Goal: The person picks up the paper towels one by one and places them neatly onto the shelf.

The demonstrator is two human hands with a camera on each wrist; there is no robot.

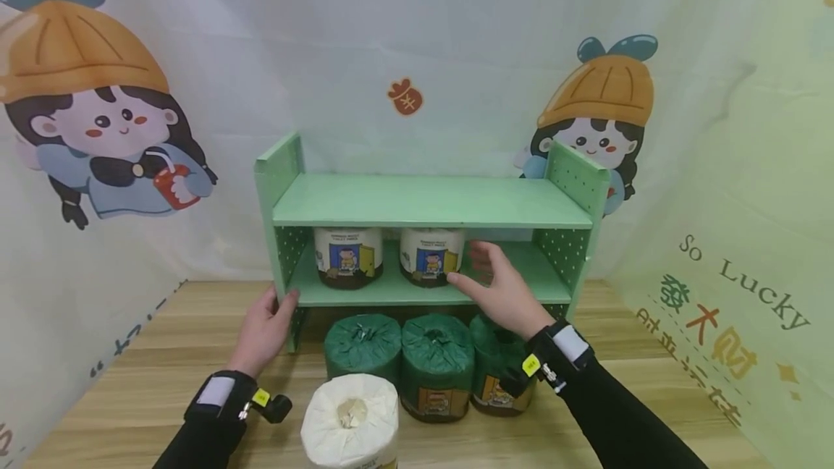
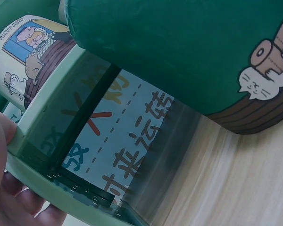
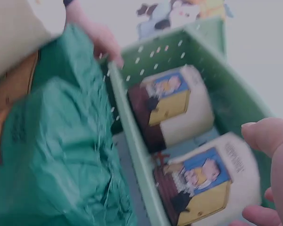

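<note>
A light green shelf rack [image 1: 423, 201] stands on the wooden table. My left hand [image 1: 266, 328] grips the front edge of its left side panel; in the left wrist view the thumb lies in front and the fingers [image 2: 30, 202] go behind. On the middle board sit two white-wrapped toilet paper rolls, a left roll [image 1: 348, 258] and a right roll [image 1: 431, 258]. My right hand [image 1: 504, 288] is beside the right roll, its thumb near the roll's lower right side and its fingers loosely spread. In the right wrist view the thumb [image 3: 269, 134] shows close to that roll [image 3: 212, 183].
Several green-wrapped rolls stand in a row before the rack's lower part, among them a middle one [image 1: 436, 364]. Nearer stands another white roll [image 1: 350, 418], upright. A printed cloth [image 1: 417, 56] hangs behind the table [image 1: 163, 353].
</note>
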